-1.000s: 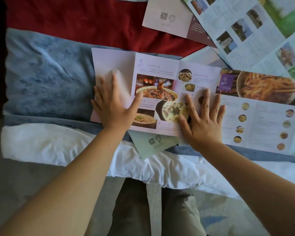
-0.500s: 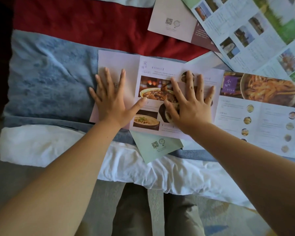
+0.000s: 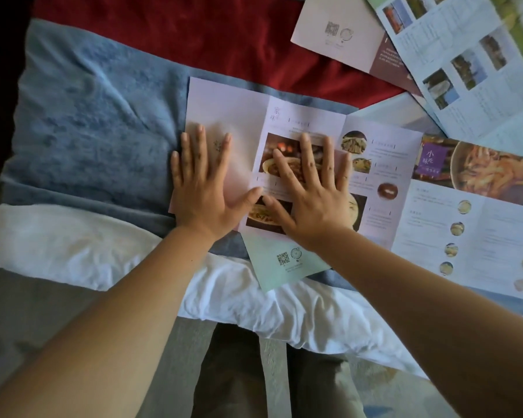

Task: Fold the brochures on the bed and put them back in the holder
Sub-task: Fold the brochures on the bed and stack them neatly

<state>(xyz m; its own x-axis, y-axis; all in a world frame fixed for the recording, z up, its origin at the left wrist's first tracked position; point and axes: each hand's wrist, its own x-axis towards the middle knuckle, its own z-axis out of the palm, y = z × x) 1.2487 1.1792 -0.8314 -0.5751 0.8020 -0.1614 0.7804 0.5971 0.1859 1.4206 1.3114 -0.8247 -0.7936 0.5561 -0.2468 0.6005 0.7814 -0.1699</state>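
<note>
Both hands lie flat, fingers spread; right hand [image 3: 311, 200] has slid beside left hand [image 3: 203, 194] on brochure [image 3: 384, 176].

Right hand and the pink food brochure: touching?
Touching. The head view shows the right hand spread flat, palm down, on the pink food brochure, covering its dish photos.

Pink brochure [image 3: 308, 116]: pale pink panels, brown and orange food photographs, fine dark text. Green leaflet [image 3: 280, 267]: pale mint green, black QR code. Large brochure [image 3: 477, 224]: pale blue-white, purple label, orange noodle photograph, column of small round yellow-beige food images. Scenery brochure [image 3: 465, 55]: white, green and blue landscape photographs. Blanket [image 3: 88, 116]: mottled blue-grey. Bed cover [image 3: 194, 34]: deep red. Sheet [image 3: 73, 251]: plain white.
</note>
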